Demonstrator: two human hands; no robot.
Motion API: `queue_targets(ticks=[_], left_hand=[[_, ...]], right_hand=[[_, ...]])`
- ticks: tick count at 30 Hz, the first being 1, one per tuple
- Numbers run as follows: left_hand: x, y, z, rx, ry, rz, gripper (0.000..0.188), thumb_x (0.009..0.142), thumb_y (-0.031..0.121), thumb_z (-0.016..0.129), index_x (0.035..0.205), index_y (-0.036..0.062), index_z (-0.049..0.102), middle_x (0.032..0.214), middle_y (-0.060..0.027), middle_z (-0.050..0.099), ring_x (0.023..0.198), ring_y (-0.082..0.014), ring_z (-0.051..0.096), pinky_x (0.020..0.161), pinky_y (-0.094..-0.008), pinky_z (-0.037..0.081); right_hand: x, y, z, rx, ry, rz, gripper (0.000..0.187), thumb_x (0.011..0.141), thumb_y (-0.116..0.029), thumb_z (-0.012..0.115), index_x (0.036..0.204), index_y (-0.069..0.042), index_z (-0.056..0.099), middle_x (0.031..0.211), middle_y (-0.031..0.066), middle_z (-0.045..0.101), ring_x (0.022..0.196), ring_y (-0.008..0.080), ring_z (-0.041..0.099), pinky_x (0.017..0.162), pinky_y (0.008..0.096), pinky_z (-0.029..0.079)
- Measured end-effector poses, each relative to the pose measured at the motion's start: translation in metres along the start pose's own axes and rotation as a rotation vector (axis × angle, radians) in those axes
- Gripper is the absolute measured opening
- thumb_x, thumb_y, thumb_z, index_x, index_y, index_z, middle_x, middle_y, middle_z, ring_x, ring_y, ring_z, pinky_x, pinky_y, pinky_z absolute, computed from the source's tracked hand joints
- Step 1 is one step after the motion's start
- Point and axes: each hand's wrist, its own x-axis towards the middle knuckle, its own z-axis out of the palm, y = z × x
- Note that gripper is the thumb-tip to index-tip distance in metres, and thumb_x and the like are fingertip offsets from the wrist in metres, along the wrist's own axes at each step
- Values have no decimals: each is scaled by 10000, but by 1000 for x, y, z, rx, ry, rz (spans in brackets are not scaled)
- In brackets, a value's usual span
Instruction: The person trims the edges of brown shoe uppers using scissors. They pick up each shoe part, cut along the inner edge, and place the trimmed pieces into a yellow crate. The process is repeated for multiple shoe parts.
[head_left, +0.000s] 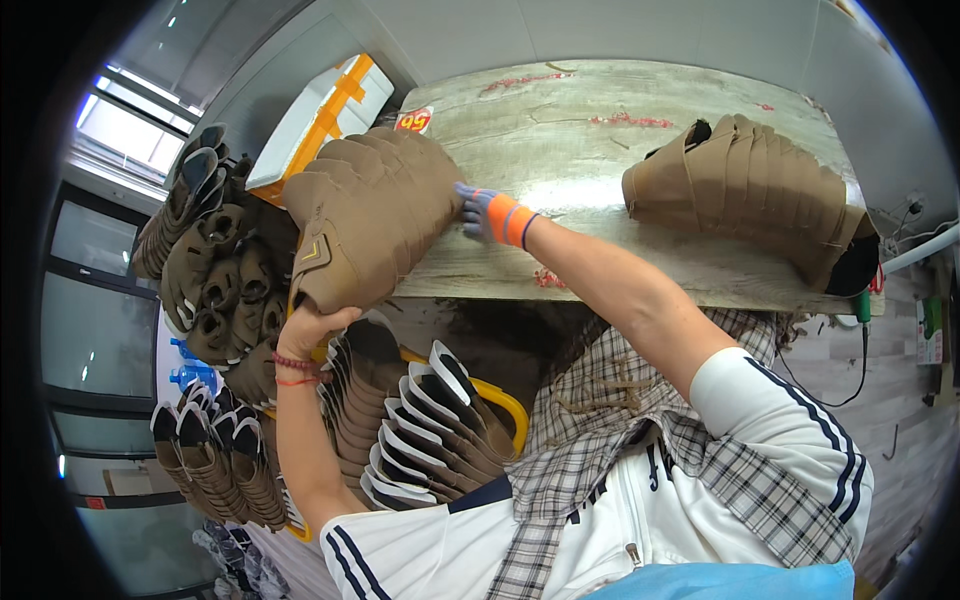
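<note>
A nested stack of brown shoe uppers [375, 215] is at the table's left edge, reaching past it. My bare left hand [318, 330], with bead and cord bracelets at the wrist, grips the stack's lower end; its thumb shows while most fingers are hidden. On my right hand [495, 216] is a grey and orange glove. Its fingers are stretched out, with the tips at the stack's right side. Farther right on the table lies a second row of nested brown uppers [745, 190], with black lining showing at its ends.
Below the table's left front are several brown uppers with white-edged black linings [425, 430] by a yellow rail [505, 410]. More pieces [225, 265] pile up at left, near a white foam box [335, 115] with orange tape. A green-handled tool [862, 307] hangs at the table's right edge.
</note>
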Motion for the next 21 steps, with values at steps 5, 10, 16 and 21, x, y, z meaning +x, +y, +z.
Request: queue_targets(ticks=[5,10,16,21], left_hand=[[-58,9,19,-906,81,95,620,722,33,674,1309,-28,484,1273,-146,554,1150,-320,546,995,-422,433],[-3,-77,46,-1195,-33,31,642,708,23,663,1320,-22,475,1302,-165,539,1183,-358,525,1020,-476,413],[75,-117,86,-1142,-131,-202,630,713,-62,678,1312,37,510,1310,-82,551,1257,-293,461,1091,-437,323],[88,-60,109,-1097,-178,-104,667,705,-60,713,1327,35,491,1333,-62,535,1289,-276,427,1105,-405,297]], right_hand=[[-92,-35,66,-141,18,-348,346,841,-223,710,1119,-42,613,1020,54,663,887,123,619,783,256,493],[-157,-102,97,-517,142,-553,409,776,-249,775,1081,-16,633,1004,56,671,921,118,625,809,258,499],[-172,-71,16,-832,459,-659,648,809,-352,741,1214,108,534,1201,174,613,1085,211,582,922,294,455],[-214,-92,6,-951,533,-638,511,842,-409,681,1159,-14,612,1125,144,646,1023,241,615,914,306,456]])
